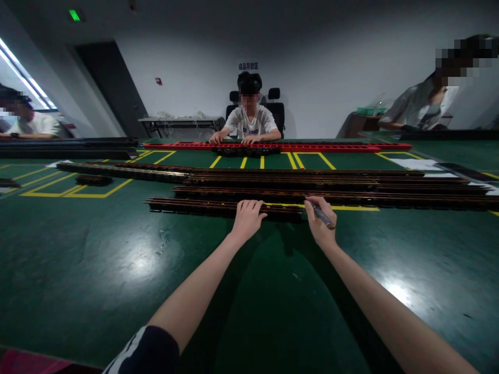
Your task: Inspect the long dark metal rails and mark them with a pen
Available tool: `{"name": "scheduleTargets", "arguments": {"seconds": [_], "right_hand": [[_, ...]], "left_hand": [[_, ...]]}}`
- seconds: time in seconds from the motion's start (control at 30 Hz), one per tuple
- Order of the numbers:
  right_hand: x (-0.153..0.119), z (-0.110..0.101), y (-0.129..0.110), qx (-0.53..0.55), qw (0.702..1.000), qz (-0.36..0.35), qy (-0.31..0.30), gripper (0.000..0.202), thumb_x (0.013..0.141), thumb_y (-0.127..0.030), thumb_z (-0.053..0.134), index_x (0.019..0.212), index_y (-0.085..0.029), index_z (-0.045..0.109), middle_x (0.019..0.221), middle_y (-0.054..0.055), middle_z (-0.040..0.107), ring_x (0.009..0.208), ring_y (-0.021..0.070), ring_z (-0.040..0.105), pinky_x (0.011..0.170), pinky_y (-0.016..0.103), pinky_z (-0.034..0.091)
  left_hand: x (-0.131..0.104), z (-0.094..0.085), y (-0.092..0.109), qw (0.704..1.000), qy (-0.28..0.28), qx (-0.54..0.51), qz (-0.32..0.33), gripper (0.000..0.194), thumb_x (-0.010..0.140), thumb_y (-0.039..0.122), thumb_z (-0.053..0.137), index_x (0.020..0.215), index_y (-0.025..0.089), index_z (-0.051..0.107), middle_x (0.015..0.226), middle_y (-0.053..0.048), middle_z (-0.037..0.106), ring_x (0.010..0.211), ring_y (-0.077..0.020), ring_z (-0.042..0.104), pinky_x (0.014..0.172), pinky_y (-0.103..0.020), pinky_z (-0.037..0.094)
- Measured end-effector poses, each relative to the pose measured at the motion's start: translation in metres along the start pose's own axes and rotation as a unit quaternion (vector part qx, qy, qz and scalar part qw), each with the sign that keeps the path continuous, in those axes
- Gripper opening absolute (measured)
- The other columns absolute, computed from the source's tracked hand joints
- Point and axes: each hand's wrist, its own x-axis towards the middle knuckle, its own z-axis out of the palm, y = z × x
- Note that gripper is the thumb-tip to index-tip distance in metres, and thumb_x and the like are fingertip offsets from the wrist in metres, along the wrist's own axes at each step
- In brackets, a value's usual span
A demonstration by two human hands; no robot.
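A long dark slotted strip (187, 208) lies crosswise on the green table (117, 291). My left hand (249, 215) rests on this strip right of its middle, fingers bent over it and thumb along the near side. Near the strip's right end, my right hand (323, 217) grips a slim grey pen-like tool (323, 215), its tip pointing up and to the left. The tip's exact contact is too small to tell. Just beyond both hands lie several more long dark strips (390, 198), stacked close together.
Across the table a person sits with both hands at a red ladder-like frame (331, 147) and a dark bundle (245, 151). A small dark bundle (93, 180) lies at the left. White paper (417, 164) is at the right. Other people sit at far left and right.
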Motion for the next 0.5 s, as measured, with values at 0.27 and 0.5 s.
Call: {"name": "scheduleTargets", "arguments": {"seconds": [0.27,0.5], "right_hand": [[-0.004,0.012,0.004,-0.082,0.985,-0.100,-0.114,0.007,0.086,-0.028,0.050,0.084,-0.024,0.056,0.099,0.007,0.072,0.094,0.0253,0.062,0.089,0.043,0.037],[-0.005,0.012,0.010,-0.124,0.972,-0.127,-0.157,0.010,0.075,-0.024,0.057,0.082,-0.024,0.050,0.109,0.008,0.070,0.099,0.0285,0.060,0.089,0.045,0.034]], "left_hand": [[-0.001,-0.001,0.003,1.000,0.007,0.024,0.007,0.034,0.092,0.033,0.052,0.121,0.017,0.058,0.121,-0.008,0.065,0.115,-0.0226,0.055,0.104,-0.042,0.036],[0.000,0.001,0.002,1.000,0.002,0.021,0.009,0.035,0.093,0.034,0.050,0.122,0.017,0.057,0.121,-0.009,0.065,0.115,-0.0234,0.055,0.104,-0.043,0.035]]}}
